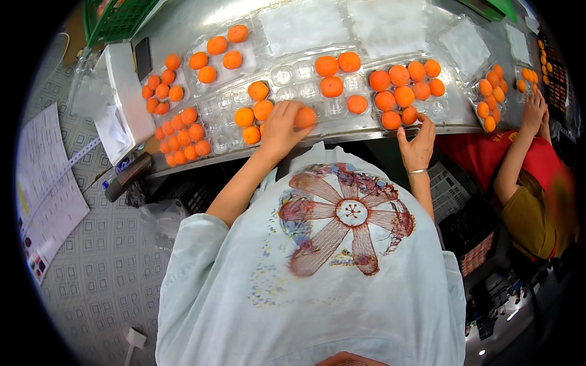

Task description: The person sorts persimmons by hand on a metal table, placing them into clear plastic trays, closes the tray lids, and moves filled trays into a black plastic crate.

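- And here's the left hand, fingers curled over an orange close to the near edge of the surface.
- Over to the right hand: thumb and fingers spread at the front of clustered oranges; whether they pinch one, can't tell.
- Soft fingertips look wisest; squeezing could bruise.
- Bare cups show in the clear tray; straight-down lowering should spare neighbours knocks.

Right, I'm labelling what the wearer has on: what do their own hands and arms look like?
The left hand and right hand are both ungloved. Loose, pale blue sleeves end around the elbows. A thin, silvery bracelet circles the right wrist; none shows on the left.
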{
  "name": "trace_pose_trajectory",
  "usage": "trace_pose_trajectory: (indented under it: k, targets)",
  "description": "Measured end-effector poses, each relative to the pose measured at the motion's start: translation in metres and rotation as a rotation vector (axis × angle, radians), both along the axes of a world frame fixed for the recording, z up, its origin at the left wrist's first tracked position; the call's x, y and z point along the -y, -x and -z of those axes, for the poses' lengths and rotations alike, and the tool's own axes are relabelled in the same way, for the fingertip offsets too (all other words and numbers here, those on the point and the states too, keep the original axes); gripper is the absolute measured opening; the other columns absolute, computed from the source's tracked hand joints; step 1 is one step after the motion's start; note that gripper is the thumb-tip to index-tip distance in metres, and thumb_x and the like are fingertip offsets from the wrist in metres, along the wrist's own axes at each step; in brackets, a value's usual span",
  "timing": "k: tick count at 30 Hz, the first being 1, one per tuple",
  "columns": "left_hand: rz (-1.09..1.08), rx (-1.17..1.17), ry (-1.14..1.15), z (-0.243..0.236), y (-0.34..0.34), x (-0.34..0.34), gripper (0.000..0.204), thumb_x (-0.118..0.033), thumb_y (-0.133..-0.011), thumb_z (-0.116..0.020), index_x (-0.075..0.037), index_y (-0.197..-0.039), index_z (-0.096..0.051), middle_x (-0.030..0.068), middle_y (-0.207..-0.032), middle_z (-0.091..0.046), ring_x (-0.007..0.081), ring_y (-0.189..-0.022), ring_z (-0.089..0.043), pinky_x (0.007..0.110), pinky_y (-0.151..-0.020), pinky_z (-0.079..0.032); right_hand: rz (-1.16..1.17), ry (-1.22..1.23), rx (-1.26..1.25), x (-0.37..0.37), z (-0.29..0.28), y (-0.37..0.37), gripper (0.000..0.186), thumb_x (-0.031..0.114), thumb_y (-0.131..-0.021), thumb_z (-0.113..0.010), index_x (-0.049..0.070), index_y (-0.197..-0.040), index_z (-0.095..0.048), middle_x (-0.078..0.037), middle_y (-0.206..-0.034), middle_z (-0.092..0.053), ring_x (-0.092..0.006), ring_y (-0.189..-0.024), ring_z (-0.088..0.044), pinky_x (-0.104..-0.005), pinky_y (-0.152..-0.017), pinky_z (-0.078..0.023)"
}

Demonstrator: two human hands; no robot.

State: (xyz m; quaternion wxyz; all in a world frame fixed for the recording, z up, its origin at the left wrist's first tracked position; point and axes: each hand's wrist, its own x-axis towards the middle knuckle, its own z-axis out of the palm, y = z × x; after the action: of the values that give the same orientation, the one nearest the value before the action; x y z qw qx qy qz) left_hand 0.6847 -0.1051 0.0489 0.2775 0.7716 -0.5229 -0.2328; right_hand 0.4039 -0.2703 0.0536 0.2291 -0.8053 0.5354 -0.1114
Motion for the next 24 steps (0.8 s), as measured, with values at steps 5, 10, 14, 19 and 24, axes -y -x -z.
trace_pose_trajectory:
  k: [5,10,14,19,24]
  targets:
    - [-0.074,0.012,0.024,-0.006,-0.013,-0.028,0.045,-0.012,-0.068,-0.079,-0.006,-0.108,-0.058,0.0117,-0.105,-0.058,0.0332,-0.101,-0.055,0.04,-0.086,-0.045,0.075,-0.049,0.045,0.008,0.011,0.009,0.05,0.015,-0.077,-0.071,0.001,-0.122,-0.052,-0.02,-0.113,-0.055,-0.0368,-0.1,-0.055,-0.0438,-0.089,-0.045]
    - [-0.002,0.093,0.017,0.011,-0.016,-0.032,0.047,-0.013,-0.067,-0.079,-0.006,-0.109,-0.059,0.0112,-0.106,-0.059,0.0325,-0.1,-0.055,0.041,-0.087,-0.044,-0.039,0.035,-0.041,0.018,0.019,0.013,0.05,0.019,-0.075,-0.075,0.002,-0.119,-0.058,-0.017,-0.109,-0.062,-0.037,-0.099,-0.055,-0.0438,-0.088,-0.045]
    - [0.089,0.192,0.042,0.022,-0.018,-0.029,0.048,-0.019,-0.067,-0.08,-0.008,-0.109,-0.06,0.0082,-0.107,-0.059,0.0292,-0.101,-0.054,0.04,-0.088,-0.042,-0.04,0.042,-0.114,0.017,0.009,0.007,0.059,0.018,-0.068,-0.081,0.004,-0.122,-0.06,-0.015,-0.109,-0.063,-0.0343,-0.101,-0.053,-0.0415,-0.091,-0.045]
    - [0.165,0.258,0.076,0.025,-0.021,-0.021,0.049,-0.022,-0.065,-0.081,-0.009,-0.107,-0.061,0.0064,-0.105,-0.059,0.0275,-0.1,-0.054,0.04,-0.087,-0.041,-0.01,0.041,-0.084,0.021,0.015,0.012,0.055,0.016,-0.065,-0.082,0.006,-0.116,-0.064,-0.015,-0.107,-0.063,-0.0321,-0.104,-0.053,-0.0394,-0.093,-0.045]
    - [0.151,0.26,0.053,0.028,-0.021,-0.02,0.052,-0.024,-0.062,-0.084,-0.008,-0.106,-0.06,0.0067,-0.107,-0.057,0.0289,-0.102,-0.053,0.04,-0.088,-0.04,0.035,0.014,0.037,0.023,0.013,0.019,0.048,0.014,-0.065,-0.082,0.008,-0.111,-0.067,-0.014,-0.107,-0.064,-0.0299,-0.105,-0.054,-0.0382,-0.093,-0.046]
